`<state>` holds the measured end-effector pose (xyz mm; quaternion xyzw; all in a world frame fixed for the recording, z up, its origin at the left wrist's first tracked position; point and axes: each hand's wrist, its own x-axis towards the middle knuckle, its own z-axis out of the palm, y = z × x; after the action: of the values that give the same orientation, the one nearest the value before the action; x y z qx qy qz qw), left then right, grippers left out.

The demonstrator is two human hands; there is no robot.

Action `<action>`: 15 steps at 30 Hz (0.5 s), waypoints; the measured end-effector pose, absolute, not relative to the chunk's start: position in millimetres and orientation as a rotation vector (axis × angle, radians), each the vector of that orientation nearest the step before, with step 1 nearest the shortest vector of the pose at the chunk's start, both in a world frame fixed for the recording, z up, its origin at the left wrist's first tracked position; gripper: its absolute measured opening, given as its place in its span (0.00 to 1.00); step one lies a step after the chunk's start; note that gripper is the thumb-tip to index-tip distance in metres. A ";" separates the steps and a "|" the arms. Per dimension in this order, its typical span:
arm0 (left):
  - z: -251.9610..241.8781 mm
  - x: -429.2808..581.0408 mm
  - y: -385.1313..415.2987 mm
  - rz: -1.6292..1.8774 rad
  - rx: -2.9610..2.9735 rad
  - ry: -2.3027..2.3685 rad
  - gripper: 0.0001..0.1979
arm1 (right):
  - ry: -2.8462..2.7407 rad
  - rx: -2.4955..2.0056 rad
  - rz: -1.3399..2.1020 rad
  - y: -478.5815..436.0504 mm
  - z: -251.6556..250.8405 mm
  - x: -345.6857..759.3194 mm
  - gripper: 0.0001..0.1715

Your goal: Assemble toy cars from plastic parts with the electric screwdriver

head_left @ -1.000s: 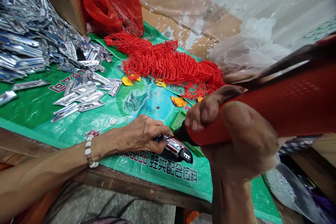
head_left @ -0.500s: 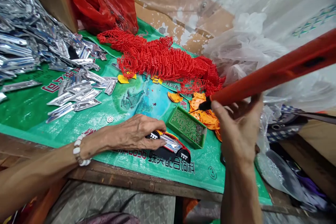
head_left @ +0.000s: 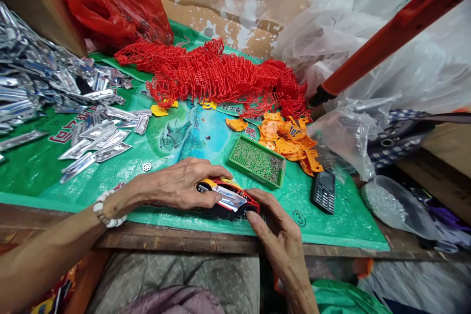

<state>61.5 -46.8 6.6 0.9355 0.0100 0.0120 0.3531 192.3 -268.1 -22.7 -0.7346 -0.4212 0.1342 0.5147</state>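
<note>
A toy car (head_left: 231, 197) with silver sides, a red frame and black wheels rests near the table's front edge. My left hand (head_left: 186, 184) is closed on its yellow end, thumb and fingers on either side. At the other end, my right hand (head_left: 277, 225) has its thumb and fingers around the car, partly hiding the wheel there. Just behind the car stands a green tray (head_left: 241, 167) of small screws. A red electric screwdriver (head_left: 382, 41) hangs at a slant at the upper right, apart from both hands, its black tip pointing down left.
Silver parts (head_left: 33, 73) are heaped at the left. Red plastic frames (head_left: 217, 76) lie along the back, with orange pieces (head_left: 285, 140) in front. A black keypad phone (head_left: 324, 191) lies right of the tray. Plastic bags (head_left: 338, 34) crowd the right; a red bag (head_left: 121, 5) stands back left.
My right hand has let go of the screwdriver and come down left to the car. The screwdriver has swung up and back. My left hand still holds the car.
</note>
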 end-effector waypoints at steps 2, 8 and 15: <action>12.0 62.4 -47.9 -0.030 2.419 0.023 0.20 | -1.035 -1.730 0.335 -267.5 -23.1 193.5 0.14; 15.6 60.5 -50.5 0.006 2.400 -0.047 0.19 | -1.097 -1.693 0.279 -271.2 -24.8 193.0 0.14; 19.9 58.6 -54.6 0.061 2.387 -0.095 0.20 | -1.142 -1.639 0.270 -272.3 -27.7 192.3 0.17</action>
<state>58.6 -54.6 19.9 0.9292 -0.0371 0.0238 0.3670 192.3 -272.3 -27.7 -0.6878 -0.4789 0.1131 0.5336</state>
